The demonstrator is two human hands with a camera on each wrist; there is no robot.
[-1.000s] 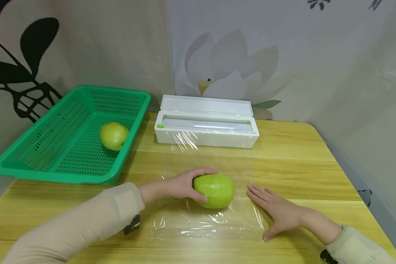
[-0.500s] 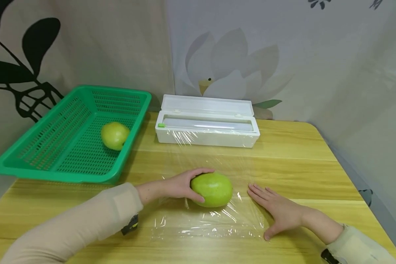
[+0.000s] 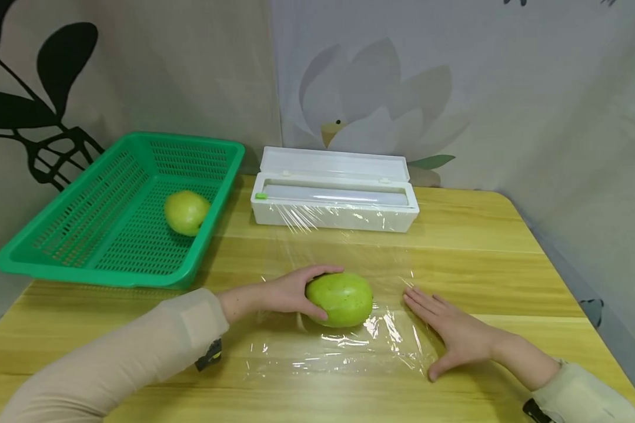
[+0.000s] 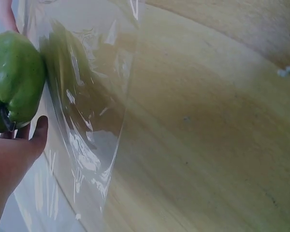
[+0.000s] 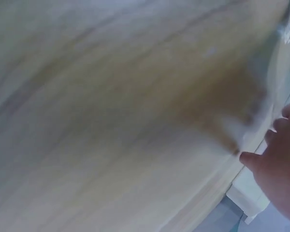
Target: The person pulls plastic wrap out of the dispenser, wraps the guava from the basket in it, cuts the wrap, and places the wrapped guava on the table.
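In the head view my left hand point(image 3: 290, 292) holds a glossy yellow-green fruit point(image 3: 340, 300) from its left side, thumb and fingers curved round it. A dark stem shows in a hollow of the fruit point(image 4: 17, 79) in the left wrist view. Under and around it, a sheet of clear cling film point(image 3: 344, 361) lies wrinkled on the table, running back to a white dispenser box point(image 3: 334, 216) with its lid up. My right hand point(image 3: 459, 335) is spread with straight fingers at the film's right edge, its fingertips and thumb close to the tabletop.
At the left stands a green perforated basket point(image 3: 90, 274) with a second yellow-green fruit point(image 3: 186, 212) in it. A roll point(image 3: 333, 195) sits inside the dispenser. The wooden table point(image 3: 487, 235) has a rounded back right corner, and a printed cloth point(image 3: 481, 106) hangs behind.
My right hand has slid slightly to the right, with the film's right edge shifting alongside it and its creases changing. The left hand keeps its hold on the fruit.
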